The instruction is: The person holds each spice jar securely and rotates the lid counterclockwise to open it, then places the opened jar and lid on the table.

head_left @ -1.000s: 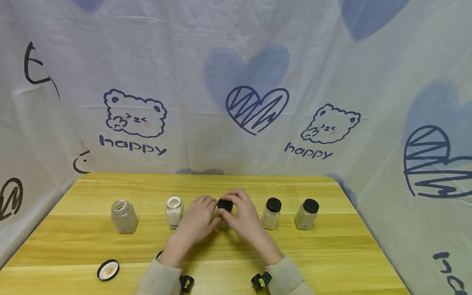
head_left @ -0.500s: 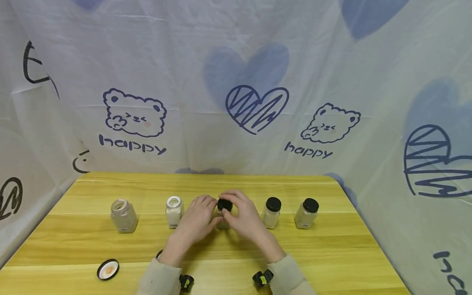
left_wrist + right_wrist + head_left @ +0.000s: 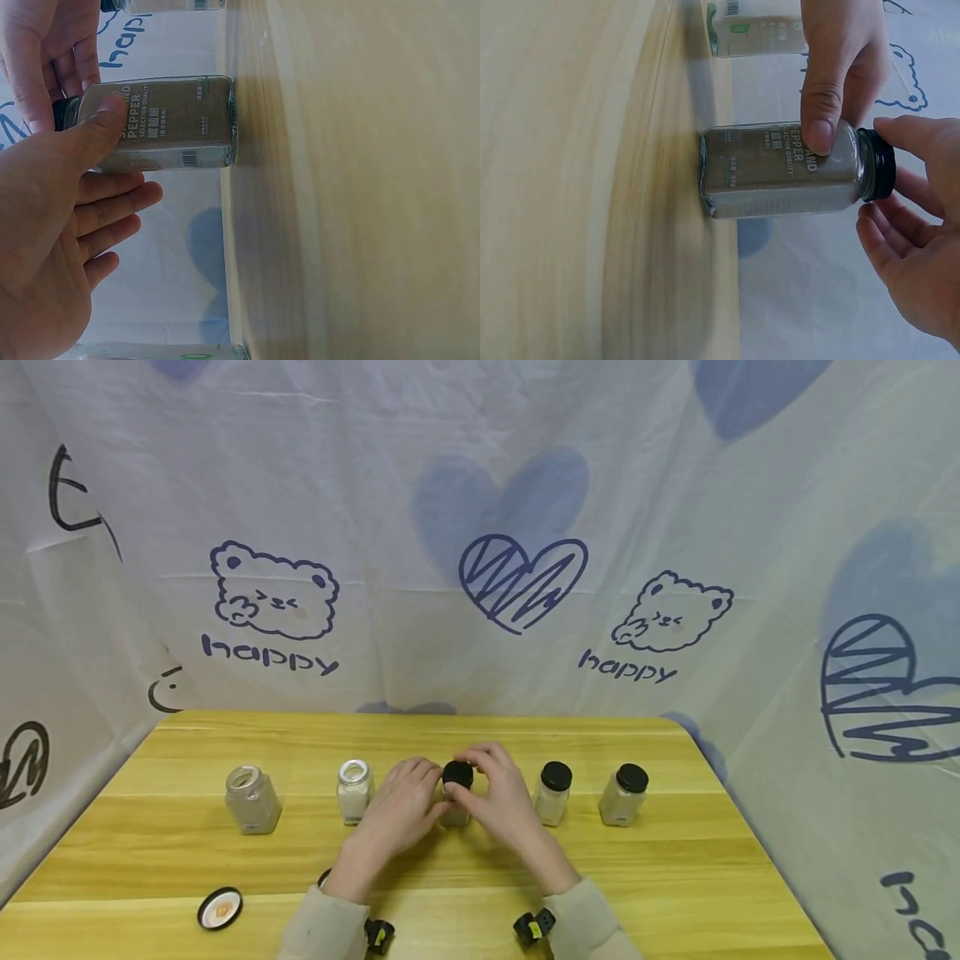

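In front of you, a creased pale cloth (image 3: 397, 468) with blue hearts (image 3: 501, 502), line-drawn bears (image 3: 276, 590) and "happy" lettering (image 3: 270, 656) hangs around your rounded-corner, yellow wood-grain table (image 3: 660, 885) in soft light.

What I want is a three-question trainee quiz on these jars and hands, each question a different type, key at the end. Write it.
1. Count: of the five jars on the table, how many stand open?
2. Fill the gap: the right hand has its fingers round the middle jar's ____.
3. True or false: the left hand grips that same jar.

Key:
1. Two: the far-left jar and the jar beside it.
2. Black lid.
3. True; its thumb lies on the lettered side.
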{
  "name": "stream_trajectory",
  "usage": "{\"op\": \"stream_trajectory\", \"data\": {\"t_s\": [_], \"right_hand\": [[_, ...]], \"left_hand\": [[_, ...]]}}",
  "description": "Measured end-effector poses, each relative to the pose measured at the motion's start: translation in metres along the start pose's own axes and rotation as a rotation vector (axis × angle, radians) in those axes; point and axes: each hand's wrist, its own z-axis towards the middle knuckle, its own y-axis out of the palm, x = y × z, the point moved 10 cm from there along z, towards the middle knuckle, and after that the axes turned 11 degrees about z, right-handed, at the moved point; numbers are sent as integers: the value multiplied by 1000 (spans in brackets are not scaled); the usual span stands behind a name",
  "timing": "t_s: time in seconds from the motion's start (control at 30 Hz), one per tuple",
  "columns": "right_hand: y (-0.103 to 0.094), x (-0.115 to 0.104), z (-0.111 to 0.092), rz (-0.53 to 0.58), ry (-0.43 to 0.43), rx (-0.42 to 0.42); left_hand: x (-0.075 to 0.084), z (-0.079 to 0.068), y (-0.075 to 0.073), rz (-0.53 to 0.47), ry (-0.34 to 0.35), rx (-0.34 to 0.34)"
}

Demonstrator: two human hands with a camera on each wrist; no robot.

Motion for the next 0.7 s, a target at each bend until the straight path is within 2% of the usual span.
{"op": "stream_trajectory", "data": {"t_s": [0.27, 0.57, 0.7], "right_hand": [[3, -2, 0, -48, -5, -41], [9, -2, 0, -42, 0, -114], [9, -5, -1, -15, -6, -122]], "left_hand": [[0, 0, 1, -1, 2, 1], [0, 0, 0, -7, 5, 2], [1, 0, -2, -9, 6, 11]]}}
